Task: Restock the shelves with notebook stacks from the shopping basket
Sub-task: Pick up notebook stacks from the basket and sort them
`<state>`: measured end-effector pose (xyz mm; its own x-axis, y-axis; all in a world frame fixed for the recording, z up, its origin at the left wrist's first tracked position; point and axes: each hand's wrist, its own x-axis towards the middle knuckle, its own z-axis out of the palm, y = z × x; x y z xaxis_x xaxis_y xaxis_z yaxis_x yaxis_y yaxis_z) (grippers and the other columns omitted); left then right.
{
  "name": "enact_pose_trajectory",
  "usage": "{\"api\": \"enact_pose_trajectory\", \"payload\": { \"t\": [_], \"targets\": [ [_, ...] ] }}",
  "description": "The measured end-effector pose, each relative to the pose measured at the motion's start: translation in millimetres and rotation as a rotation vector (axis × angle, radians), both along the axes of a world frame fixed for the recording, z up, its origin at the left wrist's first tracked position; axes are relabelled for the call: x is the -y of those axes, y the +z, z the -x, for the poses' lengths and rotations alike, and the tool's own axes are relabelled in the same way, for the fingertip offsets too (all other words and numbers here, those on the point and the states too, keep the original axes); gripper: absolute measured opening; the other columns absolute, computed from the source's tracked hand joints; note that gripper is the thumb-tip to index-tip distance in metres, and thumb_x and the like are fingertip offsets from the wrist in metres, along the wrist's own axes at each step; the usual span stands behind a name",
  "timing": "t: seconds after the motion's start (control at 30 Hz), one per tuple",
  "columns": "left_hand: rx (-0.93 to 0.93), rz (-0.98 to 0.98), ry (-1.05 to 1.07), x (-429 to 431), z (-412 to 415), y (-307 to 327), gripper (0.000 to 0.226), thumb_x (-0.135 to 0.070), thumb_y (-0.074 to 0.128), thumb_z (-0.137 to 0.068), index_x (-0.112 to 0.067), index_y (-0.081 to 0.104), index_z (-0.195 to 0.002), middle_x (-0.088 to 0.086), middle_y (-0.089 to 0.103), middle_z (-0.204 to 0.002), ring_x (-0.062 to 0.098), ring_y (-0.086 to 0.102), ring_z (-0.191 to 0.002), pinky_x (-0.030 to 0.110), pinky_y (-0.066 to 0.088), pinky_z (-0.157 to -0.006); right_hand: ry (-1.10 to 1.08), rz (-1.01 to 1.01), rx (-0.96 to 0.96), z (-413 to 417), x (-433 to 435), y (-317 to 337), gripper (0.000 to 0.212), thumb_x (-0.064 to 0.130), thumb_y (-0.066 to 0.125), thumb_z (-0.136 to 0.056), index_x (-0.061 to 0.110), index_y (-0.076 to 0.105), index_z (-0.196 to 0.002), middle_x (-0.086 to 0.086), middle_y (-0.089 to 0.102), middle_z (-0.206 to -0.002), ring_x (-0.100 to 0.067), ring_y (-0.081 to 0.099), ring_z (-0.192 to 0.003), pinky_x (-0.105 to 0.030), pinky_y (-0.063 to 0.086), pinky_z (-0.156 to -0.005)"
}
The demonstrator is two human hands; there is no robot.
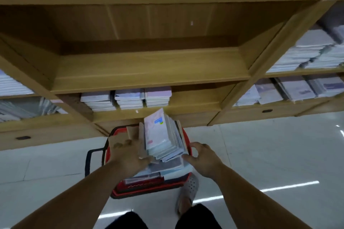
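**Both hands on a notebook stack above the red basket**

The person stands over a red shopping basket [149, 189] that sits on the pale glossy floor [260, 154] right in front of the wooden shelving [149, 69]. A thick notebook stack [163, 135] is tilted up out of the basket, its far end raised toward the shelves, a pink-and-white cover on top. The left hand [128, 156] presses against the stack's left side, fingers spread along brown cardboard covers; its grip is closed around that edge. The right hand [202, 158] cups the near right corner, fingers curled under the stack's lower edge, so both hands have hold of the same bundle. More notebooks lie flat in the basket beneath it.

The basket's black handle [91, 160] hangs down on the left. A grey perforated shoe [188, 193] stands just beside the basket's right corner.

Straight ahead, the wide middle shelf is bare wood. On the lower shelf [195, 106] three short piles of notebooks [128, 98] sit side by side at the left, with open board to their right. Neighbouring bays on both sides hold further pale stacks.
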<state>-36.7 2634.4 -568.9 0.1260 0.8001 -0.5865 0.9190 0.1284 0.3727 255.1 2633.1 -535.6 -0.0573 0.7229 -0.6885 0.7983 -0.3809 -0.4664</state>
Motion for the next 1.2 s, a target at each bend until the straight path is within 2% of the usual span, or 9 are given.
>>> {"api": "enact_pose_trajectory", "payload": {
  "t": [0.13, 0.33, 0.47, 0.57, 0.63, 0.77, 0.9, 1.0, 1.2],
  "targets": [
    [-0.084, 0.075, 0.056, -22.7, -35.5, 5.0, 0.076, -0.07, 0.062, -0.077, -0.038, 0.044, -0.144, -0.006, 0.058, -0.14, 0.023, 0.056, -0.127, 0.045, 0.043, -0.11, -0.017, 0.068, -0.072, -9.3, -52.1, -40.4, 0.07, 0.062, 0.064, -0.092, 0.028, 0.046, -0.151, -0.006, 0.05, -0.146, -0.025, 0.055, -0.128, -0.031, 0.045, -0.099],
    [0.055, 0.171, 0.233, -53.5, -29.0, -82.6, 0.076, -0.062, 0.07, -0.079, -0.031, 0.045, -0.144, -0.001, 0.057, -0.139, 0.025, 0.063, -0.116, 0.043, 0.058, -0.094, -0.104, 0.153, -0.127, 2.3, -94.2, -123.7, 0.069, 0.058, 0.068, -0.089, 0.024, 0.051, -0.147, -0.007, 0.065, -0.138, -0.024, 0.066, -0.115, -0.041, 0.055, -0.098],
    [0.106, 0.192, 0.323, -83.9, -29.5, -141.1, 0.065, -0.055, 0.064, -0.093, -0.03, 0.044, -0.15, 0.01, 0.053, -0.145, 0.027, 0.066, -0.11, 0.04, 0.058, -0.089, -0.223, 0.2, -0.169, 16.5, -109.8, -174.5, 0.068, 0.052, 0.069, -0.092, 0.024, 0.049, -0.149, -0.003, 0.066, -0.127, -0.021, 0.067, -0.101, -0.027, 0.051, -0.074],
    [0.141, 0.18, 0.323, -101.0, -27.8, -186.8, 0.063, -0.057, 0.057, -0.096, -0.036, 0.041, -0.153, 0.014, 0.052, -0.148, 0.031, 0.066, -0.111, 0.041, 0.056, -0.093, -0.311, 0.204, -0.176, 29.3, -118.3, -213.8, 0.092, 0.081, 0.071, -0.068, 0.031, 0.054, -0.143, -0.001, 0.068, -0.129, -0.024, 0.069, -0.107, -0.038, 0.059, -0.088],
    [0.147, 0.188, 0.292, -108.6, -27.2, -212.6, 0.062, -0.059, 0.053, -0.097, -0.041, 0.037, -0.154, 0.01, 0.045, -0.157, 0.032, 0.057, -0.129, 0.046, 0.049, -0.105, -0.382, 0.174, -0.186, 32.9, -122.8, -255.4, 0.107, 0.095, 0.07, -0.047, 0.038, 0.055, -0.137, -0.001, 0.068, -0.127, -0.027, 0.069, -0.109, -0.047, 0.06, -0.094],
    [0.077, 0.041, 0.16, -114.0, -35.5, -240.8, 0.061, -0.044, 0.056, -0.101, -0.032, 0.035, -0.157, 0.001, 0.037, -0.162, 0.023, 0.029, -0.151, 0.04, 0.027, -0.12, -0.463, 0.121, -0.232, 48.2, -134.9, -282.0, 0.102, 0.083, 0.085, -0.041, 0.048, 0.052, -0.131, 0.01, 0.068, -0.121, -0.019, 0.068, -0.111, -0.043, 0.059, -0.095],
    [0.013, -0.028, 0.118, -105.1, -36.8, -257.9, 0.071, -0.056, 0.045, -0.1, -0.038, 0.017, -0.163, 0.007, 0.026, -0.168, 0.019, 0.009, -0.158, 0.042, 0.005, -0.125, -0.46, 0.141, -0.133, 64.5, -138.8, -282.2, 0.14, 0.095, 0.076, -0.021, 0.055, 0.032, -0.148, -0.003, 0.048, -0.152, -0.034, 0.047, -0.139, -0.053, 0.042, -0.115],
    [0.006, -0.028, 0.13, -98.9, -35.3, -263.6, 0.082, -0.074, 0.028, -0.086, -0.045, 0.015, -0.161, 0.011, 0.025, -0.169, 0.024, 0.013, -0.158, 0.042, 0.007, -0.123, -0.414, 0.179, -0.103, 71.5, -139.7, -267.3, 0.141, 0.084, 0.075, -0.029, 0.059, 0.013, -0.153, -0.012, 0.03, -0.162, -0.044, 0.03, -0.148, -0.061, 0.03, -0.12],
    [-0.026, -0.022, 0.121, -92.6, -32.5, -274.5, 0.085, -0.083, 0.026, -0.086, -0.048, 0.006, -0.16, 0.01, 0.019, -0.17, 0.034, 0.016, -0.156, 0.047, 0.016, -0.121, -0.415, 0.195, -0.086, 73.4, -148.0, -269.6, 0.137, 0.067, 0.087, -0.033, 0.06, 0.014, -0.149, -0.011, 0.045, -0.15, -0.042, 0.043, -0.137, -0.061, 0.042, -0.11]
  ]
}}
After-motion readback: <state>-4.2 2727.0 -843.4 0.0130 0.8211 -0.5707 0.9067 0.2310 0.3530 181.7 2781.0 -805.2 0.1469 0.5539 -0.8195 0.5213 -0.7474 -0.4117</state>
